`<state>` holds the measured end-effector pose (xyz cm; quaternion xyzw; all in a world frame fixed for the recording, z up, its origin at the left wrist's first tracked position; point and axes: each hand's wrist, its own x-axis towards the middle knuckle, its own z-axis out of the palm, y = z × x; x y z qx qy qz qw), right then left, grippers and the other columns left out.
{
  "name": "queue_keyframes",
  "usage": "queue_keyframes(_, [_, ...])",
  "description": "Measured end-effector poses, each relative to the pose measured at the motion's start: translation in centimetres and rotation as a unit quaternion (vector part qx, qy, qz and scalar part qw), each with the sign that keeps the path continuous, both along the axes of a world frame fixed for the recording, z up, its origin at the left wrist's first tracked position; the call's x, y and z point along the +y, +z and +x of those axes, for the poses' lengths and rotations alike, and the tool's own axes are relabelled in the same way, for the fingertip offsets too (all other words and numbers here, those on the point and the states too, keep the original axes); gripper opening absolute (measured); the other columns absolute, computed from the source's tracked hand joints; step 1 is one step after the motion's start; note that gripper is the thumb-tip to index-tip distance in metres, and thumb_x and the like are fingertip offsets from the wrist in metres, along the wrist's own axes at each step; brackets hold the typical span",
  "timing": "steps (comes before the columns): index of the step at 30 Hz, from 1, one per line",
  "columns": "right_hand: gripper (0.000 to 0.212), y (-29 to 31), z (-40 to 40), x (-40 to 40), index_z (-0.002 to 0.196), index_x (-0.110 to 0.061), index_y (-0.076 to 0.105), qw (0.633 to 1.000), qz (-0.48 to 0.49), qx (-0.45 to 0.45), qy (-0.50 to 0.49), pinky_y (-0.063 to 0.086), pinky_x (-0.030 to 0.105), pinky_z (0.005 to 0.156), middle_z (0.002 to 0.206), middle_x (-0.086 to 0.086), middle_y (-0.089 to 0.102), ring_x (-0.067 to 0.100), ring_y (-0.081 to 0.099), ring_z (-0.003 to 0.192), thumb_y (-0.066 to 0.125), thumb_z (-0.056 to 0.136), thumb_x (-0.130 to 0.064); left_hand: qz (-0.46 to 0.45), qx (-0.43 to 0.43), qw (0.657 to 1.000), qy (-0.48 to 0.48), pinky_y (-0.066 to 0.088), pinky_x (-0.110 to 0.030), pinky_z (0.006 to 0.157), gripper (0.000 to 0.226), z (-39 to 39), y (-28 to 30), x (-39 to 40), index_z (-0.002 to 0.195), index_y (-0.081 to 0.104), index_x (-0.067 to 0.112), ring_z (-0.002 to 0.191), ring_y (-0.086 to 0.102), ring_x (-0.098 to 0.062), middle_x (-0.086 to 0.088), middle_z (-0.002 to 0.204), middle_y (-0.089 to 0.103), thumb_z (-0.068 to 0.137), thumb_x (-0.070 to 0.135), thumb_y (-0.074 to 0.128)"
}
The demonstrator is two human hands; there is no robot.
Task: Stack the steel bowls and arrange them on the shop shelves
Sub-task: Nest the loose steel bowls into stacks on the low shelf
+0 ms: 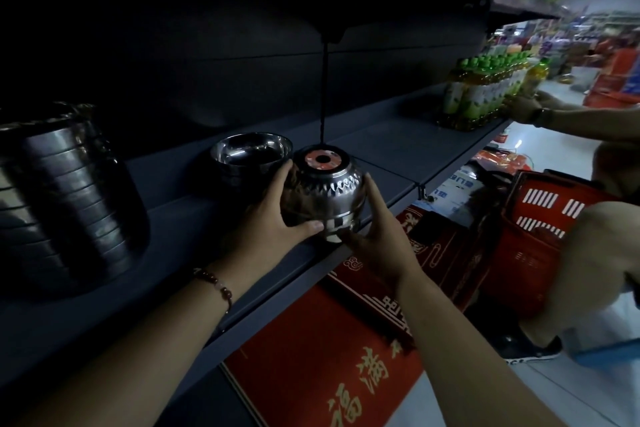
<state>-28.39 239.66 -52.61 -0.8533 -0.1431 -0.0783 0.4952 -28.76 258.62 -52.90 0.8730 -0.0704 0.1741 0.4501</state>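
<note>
Both hands, left hand (273, 218) and right hand (375, 239), curl their fingers around an upturned patterned steel bowl stack (323, 198) at the dark shelf (381, 146) edge; shiny upright steel bowls (251, 152) already sit shelved behind.

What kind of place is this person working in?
Most likely a supermarket or general shop. Long dark display shelves hold stacked steel bowls and rows of green-capped bottles, and a red shopping basket stands in the aisle.
</note>
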Motion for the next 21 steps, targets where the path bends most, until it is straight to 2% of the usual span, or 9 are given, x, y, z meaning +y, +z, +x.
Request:
queue_keyframes(3, [0.090,1.3,-0.6,0.3,0.155,-0.037,0.010,0.997,-0.011,-0.065,-0.038,0.046,0.025,0.090,0.137,-0.020,0.042,0.007,0.052,0.120,0.068,0.089,-0.019,-0.011,-0.040,0.999,0.001,0.034,-0.027,0.109,0.102,-0.7,0.9,-0.5,0.155,0.013,0.042,0.141,0.032,-0.005,0.010,0.159,0.032,0.080,0.035,0.081])
queue_keyframes(6, [0.088,2.0,-0.8,0.3,0.154,-0.040,0.012,0.992,-0.012,-0.100,-0.071,0.051,0.038,0.099,0.150,-0.013,0.040,0.017,0.054,0.126,0.069,0.089,-0.021,-0.029,-0.075,0.997,0.001,0.028,-0.006,0.095,0.099,-1.4,1.6,-0.9,0.156,0.015,0.039,0.132,0.029,0.010,0.014,0.156,0.032,0.081,0.034,0.080])
queue_keyframes(8, [0.086,2.3,-1.0,0.1,0.153,-0.041,0.016,0.989,0.005,-0.126,-0.081,0.048,0.026,0.101,0.144,-0.022,0.040,0.007,0.048,0.130,0.069,0.089,-0.020,-0.052,-0.092,0.994,-0.008,0.029,0.004,0.088,0.097,-2.0,2.1,-0.9,0.155,0.016,0.040,0.121,0.027,0.029,0.025,0.148,0.032,0.081,0.035,0.079])
queue_keyframes(10, [0.079,2.9,-1.4,-0.1,0.153,-0.040,0.021,0.985,0.028,-0.137,-0.098,0.039,0.001,0.088,0.132,-0.031,0.038,-0.014,0.045,0.116,0.067,0.091,-0.020,-0.077,-0.104,0.991,-0.031,0.030,0.008,0.089,0.095,-2.5,2.5,-1.0,0.154,0.019,0.040,0.116,0.026,0.036,0.034,0.140,0.030,0.080,0.037,0.079])
queue_keyframes(12, [0.070,3.4,-1.7,-0.4,0.151,-0.039,0.027,0.981,0.064,-0.141,-0.120,0.043,0.002,0.085,0.127,-0.033,0.044,-0.017,0.053,0.104,0.063,0.094,-0.018,-0.081,-0.110,0.989,-0.055,0.028,0.007,0.092,0.094,-3.0,2.8,-1.1,0.153,0.021,0.041,0.120,0.027,0.034,0.037,0.137,0.030,0.077,0.042,0.076])
queue_keyframes(14, [0.059,4.1,-2.0,-0.7,0.147,-0.037,0.037,0.969,0.125,-0.142,-0.158,0.053,0.016,0.078,0.125,-0.019,0.060,-0.003,0.064,0.091,0.058,0.096,-0.016,-0.057,-0.109,0.989,-0.080,0.028,0.004,0.097,0.093,-3.6,2.8,-1.0,0.152,0.021,0.043,0.128,0.028,0.027,0.032,0.143,0.034,0.075,0.048,0.073])
queue_keyframes(17, [0.039,4.8,-2.0,-1.7,0.135,-0.037,0.056,0.950,0.182,-0.137,-0.214,0.039,0.015,0.050,0.098,-0.005,0.069,0.001,0.052,0.060,0.054,0.099,-0.024,0.096,-0.149,0.980,-0.088,0.033,-0.019,0.110,0.096,-4.3,2.5,-0.1,0.154,0.014,0.046,0.144,0.025,0.005,0.018,0.157,0.028,0.078,0.054,0.072])
queue_keyframes(19, [0.025,5.3,-2.1,-2.7,0.118,-0.038,0.067,0.953,0.153,-0.133,-0.226,0.035,0.017,0.054,0.090,-0.003,0.069,0.005,0.053,0.066,0.050,0.099,-0.038,0.205,-0.175,0.960,-0.080,0.030,-0.031,0.113,0.100,-4.6,2.3,0.3,0.154,0.005,0.049,0.145,0.013,0.001,0.018,0.158,0.016,0.079,0.051,0.071])
queue_keyframes(21, [0.028,5.7,-2.5,-3.3,0.089,-0.028,0.072,0.958,0.136,-0.124,-0.221,0.035,0.018,0.053,0.075,-0.003,0.065,0.006,0.053,0.060,0.050,0.099,-0.042,0.266,-0.228,0.934,-0.066,0.027,-0.039,0.113,0.098,-4.5,2.2,0.3,0.156,0.008,0.042,0.143,0.009,-0.002,0.011,0.159,0.013,0.080,0.047,0.070])
